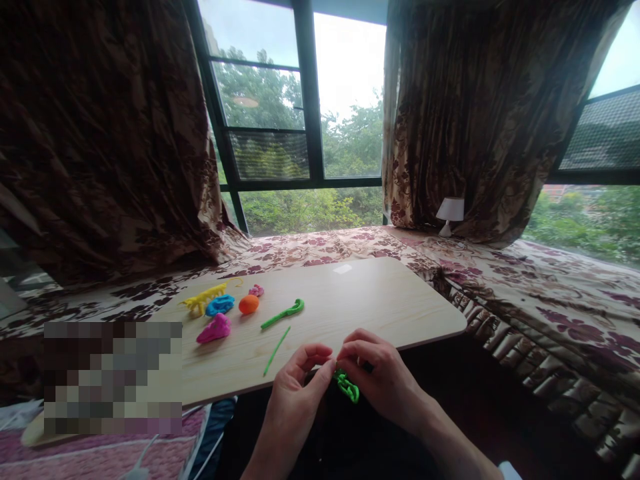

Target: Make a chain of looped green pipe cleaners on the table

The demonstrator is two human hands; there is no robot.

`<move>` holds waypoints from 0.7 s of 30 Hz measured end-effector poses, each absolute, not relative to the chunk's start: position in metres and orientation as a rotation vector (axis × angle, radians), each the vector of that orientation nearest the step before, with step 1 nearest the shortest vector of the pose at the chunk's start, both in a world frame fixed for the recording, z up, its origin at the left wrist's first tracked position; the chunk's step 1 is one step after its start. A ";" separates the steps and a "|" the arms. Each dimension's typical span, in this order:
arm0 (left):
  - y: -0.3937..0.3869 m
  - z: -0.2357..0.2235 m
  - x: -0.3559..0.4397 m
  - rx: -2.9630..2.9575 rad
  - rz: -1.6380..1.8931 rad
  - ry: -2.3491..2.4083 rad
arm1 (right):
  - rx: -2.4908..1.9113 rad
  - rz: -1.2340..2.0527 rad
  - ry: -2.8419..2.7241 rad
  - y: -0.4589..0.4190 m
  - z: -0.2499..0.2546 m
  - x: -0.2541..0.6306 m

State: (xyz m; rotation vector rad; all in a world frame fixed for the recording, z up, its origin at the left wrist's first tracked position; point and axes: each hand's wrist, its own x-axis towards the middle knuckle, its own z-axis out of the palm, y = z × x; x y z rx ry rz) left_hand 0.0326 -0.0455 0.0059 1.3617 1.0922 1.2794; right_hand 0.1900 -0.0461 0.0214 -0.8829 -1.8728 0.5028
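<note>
Green modelling clay, a small twisted piece (347, 386), sat pinched between both hands just off the near edge of the wooden board (380, 300). I noted the left hand (295, 387) closed on its upper end with thumb and forefinger, and the right hand (383, 377) closed on the same end from the other side, the remaining fingers curled loosely. Most of the piece hung below the pinch, toward the lap, unsupported.

My judgement: the work went best with light, even pressure, fingertips close together so the soft strand did not stretch thin or tear. Supporting the hanging end would have kept the twist from sagging.

Beyond the pinch, up and left on the board, lay a thin green strand (277, 351), then a thicker green hooked roll (283, 313). Farther out left were an orange ball (249, 304), a pink lump (215, 329), a blue shape (220, 305), a yellow figure (204, 298) and a small pink bit (256, 290). A white lamp (451, 212) stood well beyond, by the curtain (480, 113).
</note>
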 end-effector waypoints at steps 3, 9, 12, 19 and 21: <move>-0.045 0.006 0.032 1.347 1.296 1.087 | -0.880 0.529 -1.866 -0.046 0.021 0.189; -0.047 0.006 0.032 1.290 1.286 1.042 | -0.919 0.617 -1.866 -0.046 0.023 0.196; -0.047 0.007 0.032 1.285 1.296 1.064 | -0.954 0.656 -1.830 -0.046 0.023 0.198; -0.046 0.005 0.031 1.359 1.269 1.068 | -0.964 0.691 -1.869 -0.046 0.022 0.195; -0.046 0.004 0.030 1.388 1.258 1.076 | -0.945 0.677 -1.879 -0.046 0.023 0.195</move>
